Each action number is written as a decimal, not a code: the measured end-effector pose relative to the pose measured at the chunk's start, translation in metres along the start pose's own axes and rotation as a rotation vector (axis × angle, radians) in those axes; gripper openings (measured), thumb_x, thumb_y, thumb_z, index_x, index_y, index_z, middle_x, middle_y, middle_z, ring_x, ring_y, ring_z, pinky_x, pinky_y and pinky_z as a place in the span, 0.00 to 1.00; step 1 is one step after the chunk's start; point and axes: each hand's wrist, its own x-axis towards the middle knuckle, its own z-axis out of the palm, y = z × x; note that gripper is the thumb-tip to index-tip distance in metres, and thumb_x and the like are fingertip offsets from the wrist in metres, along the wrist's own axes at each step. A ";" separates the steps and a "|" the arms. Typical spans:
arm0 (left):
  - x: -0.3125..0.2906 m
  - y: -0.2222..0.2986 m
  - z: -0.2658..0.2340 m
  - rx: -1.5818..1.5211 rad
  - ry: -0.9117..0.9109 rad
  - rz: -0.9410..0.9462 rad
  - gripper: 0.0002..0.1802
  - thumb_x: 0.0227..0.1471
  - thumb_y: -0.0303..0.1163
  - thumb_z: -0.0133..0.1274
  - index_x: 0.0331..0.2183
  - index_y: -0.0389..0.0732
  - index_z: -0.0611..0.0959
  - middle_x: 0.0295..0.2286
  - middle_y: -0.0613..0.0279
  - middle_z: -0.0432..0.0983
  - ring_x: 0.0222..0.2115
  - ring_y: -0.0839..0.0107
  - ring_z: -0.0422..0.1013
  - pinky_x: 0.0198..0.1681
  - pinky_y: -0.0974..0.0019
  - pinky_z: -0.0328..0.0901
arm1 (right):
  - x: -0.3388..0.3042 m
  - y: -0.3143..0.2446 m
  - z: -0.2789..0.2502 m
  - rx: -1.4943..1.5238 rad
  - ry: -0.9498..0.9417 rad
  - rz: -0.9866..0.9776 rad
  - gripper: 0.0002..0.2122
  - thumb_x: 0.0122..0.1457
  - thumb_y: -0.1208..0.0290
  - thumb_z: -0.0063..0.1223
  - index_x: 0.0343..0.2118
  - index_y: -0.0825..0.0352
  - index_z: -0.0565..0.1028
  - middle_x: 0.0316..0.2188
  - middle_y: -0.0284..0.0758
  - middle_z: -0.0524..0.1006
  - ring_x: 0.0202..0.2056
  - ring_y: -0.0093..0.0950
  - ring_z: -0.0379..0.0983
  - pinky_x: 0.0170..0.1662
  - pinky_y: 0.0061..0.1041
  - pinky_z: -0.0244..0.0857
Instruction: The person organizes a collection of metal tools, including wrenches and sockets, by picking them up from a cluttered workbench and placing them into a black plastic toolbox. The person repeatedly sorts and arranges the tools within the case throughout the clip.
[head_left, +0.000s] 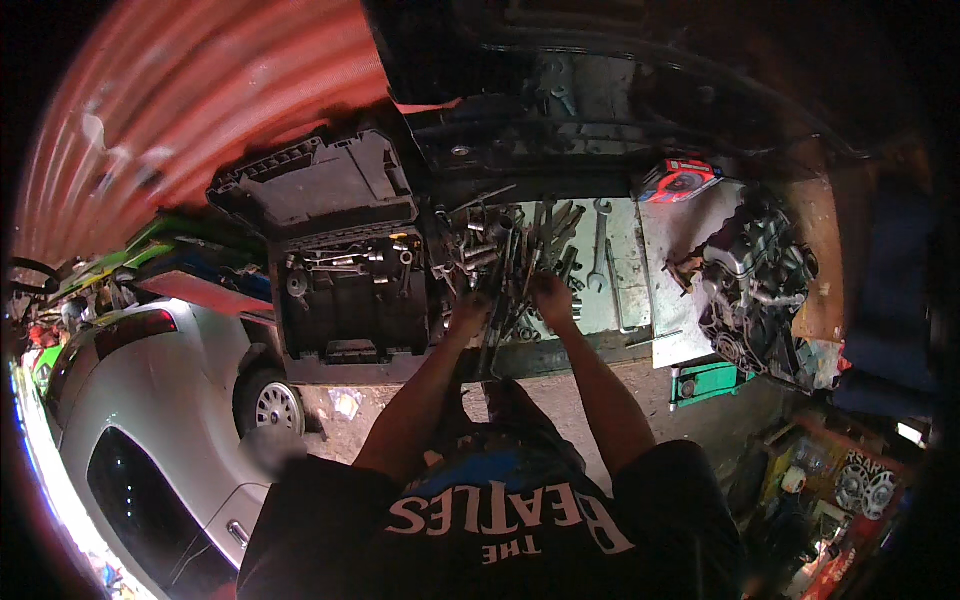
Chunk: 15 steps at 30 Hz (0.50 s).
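Hands are both down in a pile of metal tools (520,255) on a workbench (630,290). Left hand (468,313) rests on the tools and right hand (551,297) does too — I cannot tell if either one grips anything. Just left of the left hand sits an open black tool case (345,270). Past the right hand lies a wrench (598,245), and further right an engine part (755,285).

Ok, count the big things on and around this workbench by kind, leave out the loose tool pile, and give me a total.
Open black tool case: 1
Engine block: 1
Red and black power tool: 1
Green floor jack: 1
Silver car: 1
Total: 5
Both the left hand and the right hand are in the pile of wrenches and sockets, too many to count.
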 end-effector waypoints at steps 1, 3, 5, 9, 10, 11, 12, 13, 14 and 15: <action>0.003 0.000 0.002 0.096 0.031 0.039 0.15 0.48 0.39 0.54 0.34 0.39 0.81 0.22 0.57 0.75 0.21 0.67 0.72 0.26 0.61 0.66 | 0.007 -0.002 -0.003 -0.048 0.020 -0.034 0.11 0.54 0.65 0.53 0.37 0.66 0.75 0.32 0.44 0.79 0.36 0.43 0.76 0.37 0.38 0.69; 0.006 -0.002 0.002 0.255 0.077 0.110 0.15 0.48 0.40 0.54 0.33 0.39 0.81 0.23 0.54 0.75 0.21 0.63 0.73 0.26 0.59 0.66 | 0.026 -0.008 -0.005 -0.155 0.047 -0.035 0.12 0.55 0.63 0.52 0.37 0.65 0.76 0.32 0.46 0.78 0.37 0.44 0.75 0.38 0.39 0.69; 0.006 0.001 0.008 0.346 0.076 0.165 0.15 0.47 0.40 0.54 0.33 0.39 0.82 0.24 0.52 0.76 0.23 0.59 0.73 0.27 0.58 0.67 | 0.047 -0.010 -0.013 -0.163 0.052 -0.041 0.11 0.55 0.64 0.50 0.37 0.64 0.76 0.32 0.46 0.78 0.37 0.45 0.75 0.39 0.39 0.69; 0.016 -0.033 -0.011 0.522 0.052 0.404 0.15 0.48 0.41 0.52 0.36 0.42 0.82 0.28 0.50 0.77 0.27 0.54 0.74 0.31 0.55 0.70 | 0.083 -0.038 -0.002 -0.328 0.038 -0.211 0.12 0.54 0.64 0.49 0.38 0.64 0.75 0.32 0.46 0.78 0.37 0.47 0.74 0.40 0.41 0.69; 0.016 -0.035 -0.012 0.662 0.047 0.484 0.16 0.49 0.41 0.51 0.37 0.42 0.81 0.29 0.50 0.77 0.28 0.53 0.74 0.32 0.55 0.70 | 0.094 -0.041 0.000 -0.307 -0.005 -0.214 0.13 0.53 0.64 0.49 0.39 0.65 0.75 0.33 0.47 0.78 0.38 0.47 0.74 0.41 0.42 0.68; 0.010 -0.021 -0.002 0.940 0.009 0.569 0.16 0.50 0.41 0.51 0.39 0.43 0.81 0.29 0.49 0.78 0.29 0.53 0.74 0.34 0.54 0.70 | 0.106 -0.030 -0.004 -0.302 -0.033 -0.193 0.13 0.53 0.64 0.50 0.39 0.65 0.74 0.33 0.47 0.78 0.38 0.47 0.74 0.41 0.42 0.68; 0.001 -0.003 0.006 1.222 -0.025 0.648 0.17 0.50 0.41 0.50 0.40 0.44 0.80 0.30 0.49 0.78 0.30 0.52 0.74 0.35 0.54 0.71 | 0.116 -0.021 -0.007 -0.293 -0.065 -0.175 0.14 0.52 0.64 0.50 0.39 0.66 0.74 0.33 0.47 0.77 0.39 0.47 0.74 0.41 0.42 0.68; -0.012 0.015 0.013 1.003 -0.024 0.514 0.18 0.51 0.42 0.50 0.43 0.45 0.79 0.31 0.48 0.78 0.31 0.52 0.75 0.36 0.53 0.70 | 0.125 -0.014 -0.006 -0.334 -0.065 -0.156 0.15 0.52 0.63 0.51 0.39 0.67 0.74 0.34 0.48 0.77 0.39 0.47 0.74 0.42 0.43 0.68; -0.026 0.035 0.020 0.785 -0.021 0.380 0.20 0.51 0.42 0.50 0.45 0.46 0.77 0.31 0.48 0.78 0.32 0.51 0.75 0.37 0.53 0.70 | 0.134 -0.006 -0.004 -0.375 -0.067 -0.137 0.16 0.52 0.62 0.51 0.40 0.67 0.74 0.35 0.48 0.77 0.40 0.47 0.73 0.43 0.43 0.68; -0.038 0.053 0.024 0.570 -0.008 0.247 0.22 0.51 0.42 0.50 0.48 0.47 0.76 0.32 0.47 0.78 0.33 0.50 0.75 0.38 0.52 0.70 | 0.141 -0.005 -0.002 -0.412 -0.070 -0.126 0.17 0.51 0.61 0.52 0.40 0.68 0.74 0.35 0.49 0.77 0.40 0.47 0.73 0.43 0.43 0.68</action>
